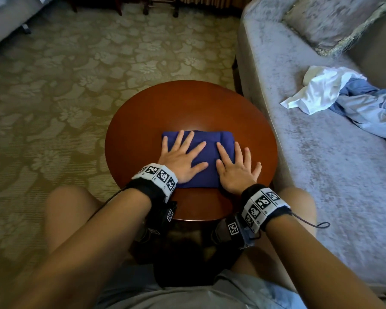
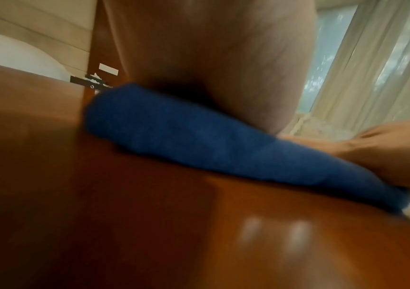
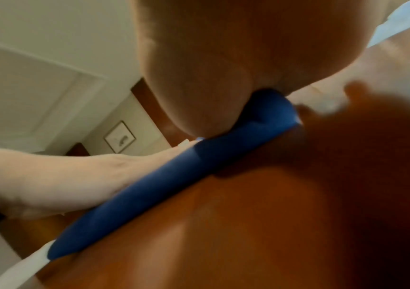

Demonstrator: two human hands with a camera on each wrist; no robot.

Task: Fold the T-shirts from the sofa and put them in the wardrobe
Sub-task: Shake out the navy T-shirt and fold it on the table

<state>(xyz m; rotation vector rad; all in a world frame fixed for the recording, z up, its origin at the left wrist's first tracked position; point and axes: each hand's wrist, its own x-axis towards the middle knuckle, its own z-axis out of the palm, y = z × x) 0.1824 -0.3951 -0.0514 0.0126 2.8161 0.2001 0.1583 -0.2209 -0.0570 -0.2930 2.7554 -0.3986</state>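
I count one folded dark blue T-shirt [image 1: 206, 152] lying flat near the middle of the round wooden desk [image 1: 187, 103], a compact rectangle with its long side running left to right. My left hand [image 1: 183, 160] lies flat on its left half, fingers straight and spread, palm pressing the cloth. My right hand [image 1: 235, 169] lies flat on the right edge of the same shirt, fingers also straight and spread, the outer ones reaching past the cloth onto the bare wood. The two hands sit side by side, thumbs near each other but not touching, and neither grips anything.

From the left wrist view I see the blue fold [image 2: 199, 140] as a low, thick pad under the palm; the right wrist view shows the same.

On the grey sofa [image 1: 310, 163] to my right I count two more crumpled shirts: one white T-shirt [image 1: 319, 92] and one light blue T-shirt [image 1: 370, 108], touching and partly tangled together. One cushion [image 1: 334, 21] leans at the sofa's back.
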